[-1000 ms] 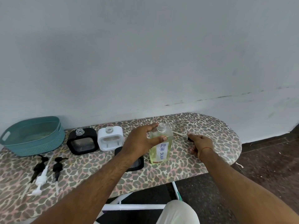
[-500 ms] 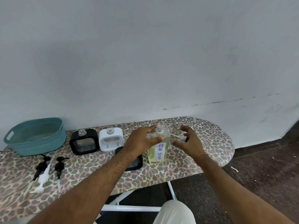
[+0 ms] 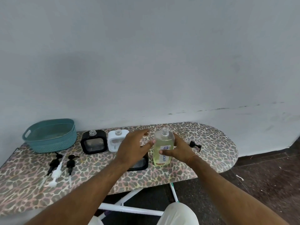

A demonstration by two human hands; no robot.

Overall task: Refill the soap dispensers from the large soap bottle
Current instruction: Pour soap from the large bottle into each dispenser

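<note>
Left of the soap bottle [image 3: 163, 147] — dispensers [image 3: 94, 141], pumps [image 3: 56, 169], basket [image 3: 50, 135].

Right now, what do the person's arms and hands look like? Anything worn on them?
Both forearms are bare, with no sleeves in view and no gloves on either hand. The right wrist carries a thin reddish thread tied like a bracelet. The left hand and its wrist show no ring, watch or band. The right hand shows no ring either. Light, cream-coloured trousers show at the bottom.
</note>
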